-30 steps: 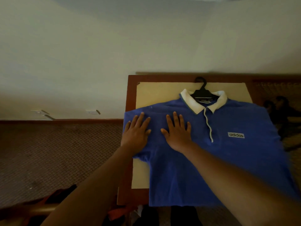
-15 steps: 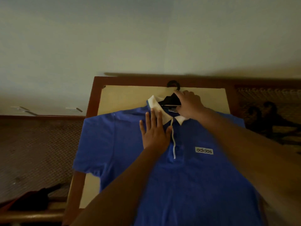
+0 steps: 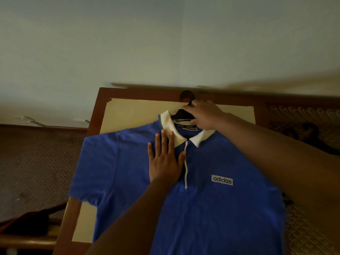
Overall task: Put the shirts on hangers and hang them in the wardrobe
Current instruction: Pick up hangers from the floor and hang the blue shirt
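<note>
Since a second ago, right hand (image 3: 202,115) has moved to grip the black hanger (image 3: 182,114); left hand (image 3: 164,159) lies flat, fingers straight, on the blue polo shirt (image 3: 211,208) — badge reads "adidas" (image 3: 222,180).

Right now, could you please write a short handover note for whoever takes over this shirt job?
Left hand: flat, pressing the blue white-collared polo shirt beside its placket.
Right hand: gripping the black plastic hanger at the collar.
The shirt lies face up on the brown-framed table.
Done: the hanger sits inside the neck opening.
Left: lift it and hang it in the wardrobe, which is not in view.
</note>
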### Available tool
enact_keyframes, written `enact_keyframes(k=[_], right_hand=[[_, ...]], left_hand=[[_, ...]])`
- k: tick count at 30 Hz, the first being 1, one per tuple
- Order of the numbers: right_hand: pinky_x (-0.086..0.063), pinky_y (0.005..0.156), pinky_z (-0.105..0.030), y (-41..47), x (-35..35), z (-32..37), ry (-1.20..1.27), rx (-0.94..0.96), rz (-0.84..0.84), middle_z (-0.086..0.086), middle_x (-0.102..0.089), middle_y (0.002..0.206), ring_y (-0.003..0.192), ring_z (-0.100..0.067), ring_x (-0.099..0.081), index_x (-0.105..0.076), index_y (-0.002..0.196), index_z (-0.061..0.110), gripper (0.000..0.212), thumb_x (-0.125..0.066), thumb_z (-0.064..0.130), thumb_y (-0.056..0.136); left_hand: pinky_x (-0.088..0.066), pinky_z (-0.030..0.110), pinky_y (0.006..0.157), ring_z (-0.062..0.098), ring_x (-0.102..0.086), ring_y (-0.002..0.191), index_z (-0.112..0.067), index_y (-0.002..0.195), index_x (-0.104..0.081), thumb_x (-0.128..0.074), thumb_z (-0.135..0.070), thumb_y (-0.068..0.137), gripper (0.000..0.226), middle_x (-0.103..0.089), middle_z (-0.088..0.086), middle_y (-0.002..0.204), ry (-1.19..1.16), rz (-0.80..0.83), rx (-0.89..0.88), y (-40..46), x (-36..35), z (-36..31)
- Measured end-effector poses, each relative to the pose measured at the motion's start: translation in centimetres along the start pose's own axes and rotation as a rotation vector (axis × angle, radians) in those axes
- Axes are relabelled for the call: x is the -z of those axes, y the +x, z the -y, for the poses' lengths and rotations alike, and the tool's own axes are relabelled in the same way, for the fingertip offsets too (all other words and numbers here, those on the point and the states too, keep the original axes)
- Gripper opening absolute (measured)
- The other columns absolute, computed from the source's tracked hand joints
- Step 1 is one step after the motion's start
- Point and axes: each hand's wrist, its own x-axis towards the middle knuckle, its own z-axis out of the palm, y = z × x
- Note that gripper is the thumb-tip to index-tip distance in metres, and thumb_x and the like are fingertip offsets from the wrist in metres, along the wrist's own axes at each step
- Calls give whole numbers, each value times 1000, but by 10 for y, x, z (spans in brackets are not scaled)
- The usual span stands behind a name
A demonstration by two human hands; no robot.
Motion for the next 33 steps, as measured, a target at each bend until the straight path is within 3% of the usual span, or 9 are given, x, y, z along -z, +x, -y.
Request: enact_keyframes(k=[3, 5, 8, 10, 12, 15, 17, 24, 33], right_hand=[[-36, 96, -41, -6, -4, -1, 117, -33, -27, -9, -44, 139, 124, -31, -45, -30, 148, 23, 62, -57, 34, 94], [-37, 100, -41, -19, -3, -10, 307, -116, -106, -9, -45, 143, 129, -30, -44, -32, 148, 19, 62, -59, 31, 94], [-39, 104, -37, -45, -5, -32, 627, -313, -196, -8, -46, 144, 131, -24, -45, -39, 145, 14, 52, -54, 14, 95], [-41, 99, -34, -57, -10, -46, 646, -398, -103, -11, -54, 135, 123, -25, -51, -48, 138, 10, 43, -53, 14, 96], [-39, 96, -31, -61, -14, -50, 616, -412, 52, -15, -56, 130, 118, -28, -53, -51, 133, 4, 38, -53, 16, 97], [-40, 91, -33, -59, -17, -41, 655, -410, 104, -20, -56, 125, 110, -30, -53, -49, 131, -2, 39, -54, 12, 96], [-37, 80, -28, -58, -19, -35, 605, -375, 75, -13, -59, 116, 97, -20, -51, -53, 125, 3, 38, -61, 19, 91], [-36, 77, -29, -56, -20, -28, 606, -420, 59, -12, -59, 112, 93, -22, -52, -53, 117, 5, 36, -64, 26, 89], [-34, 80, -26, -71, 8, -22, 587, -421, 80, -11, -61, 108, 91, -18, -51, -59, 116, 6, 31, -64, 24, 91]], left_hand=[[16, 44, 117, 20, 30, 142, -23, 144, 31, 1, -66, 90, 75, 29, 2, 156, -9, 13, -1, 0, 2, 0], [15, 42, 117, 20, 23, 144, -22, 149, 18, 1, -67, 87, 78, 19, 1, 159, -106, 1, -24, 0, 8, 1], [-3, 44, 121, 23, -1, 148, -18, 152, -18, -30, -54, 96, 68, -10, 5, 160, -319, -114, -34, 10, 24, 12], [-14, 43, 120, 26, -14, 146, -16, 148, -31, -46, -37, 98, 56, -23, 7, 157, -353, -184, -11, 30, 37, 23], [-23, 42, 115, 26, -25, 141, -17, 144, -37, -49, -31, 98, 50, -33, 7, 151, -340, -199, -6, 56, 54, 29], [-33, 42, 105, 27, -39, 129, -18, 142, -39, -51, -30, 97, 48, -45, 7, 142, -278, -56, -41, 88, 72, 32], [-36, 41, 100, 27, -43, 124, -17, 139, -42, -53, -30, 96, 47, -48, 9, 136, -192, 44, -70, 97, 74, 33], [-39, 39, 93, 28, -49, 113, -10, 128, -47, -52, -33, 95, 40, -54, 11, 123, -67, 49, -89, 99, 71, 28], [-34, 30, 80, 33, -52, 108, -3, 125, -48, -51, -24, 97, 35, -47, 17, 123, -214, 112, -111, 88, 99, 32]])
